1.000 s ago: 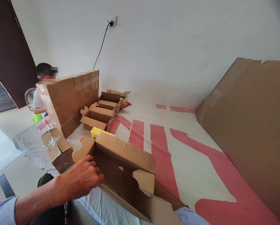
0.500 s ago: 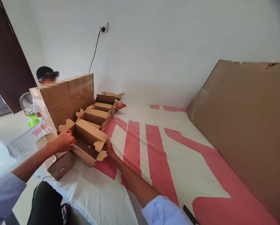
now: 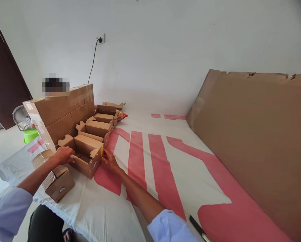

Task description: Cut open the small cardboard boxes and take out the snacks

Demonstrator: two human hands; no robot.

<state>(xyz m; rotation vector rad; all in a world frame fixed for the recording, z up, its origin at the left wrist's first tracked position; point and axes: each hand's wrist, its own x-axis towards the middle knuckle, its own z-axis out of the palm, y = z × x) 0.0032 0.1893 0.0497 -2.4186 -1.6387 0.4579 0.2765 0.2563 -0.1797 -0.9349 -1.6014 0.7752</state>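
Note:
An open cardboard box (image 3: 88, 166) stands upright near the front of the cloth-covered table, its top flaps raised and its end wall showing a small printed mark. My left hand (image 3: 65, 155) is closed over its near-left edge. At the outer right end, my right hand (image 3: 110, 160) holds the box's corner with bent fingers, beside a small yellow patch (image 3: 102, 150) I cannot identify. Left of it, close to my left forearm, sits a closed cardboard box (image 3: 59, 186). Behind, a row of more open boxes (image 3: 98, 126) runs toward the wall.
Stacked taped cartons (image 3: 56, 117) form a barrier at left, with another person's head (image 3: 55, 85) behind them. A large cardboard sheet (image 3: 253, 141) leans at right. A red packet (image 3: 122, 116), fan (image 3: 21, 117), green bucket (image 3: 31, 135) and dark knife-like tool (image 3: 197, 226) are also visible.
The open box has gone from tilted to sitting level, and its loose right end now stands up as a wall. My right hand has shifted to the outside corner. The view has turned slightly right.

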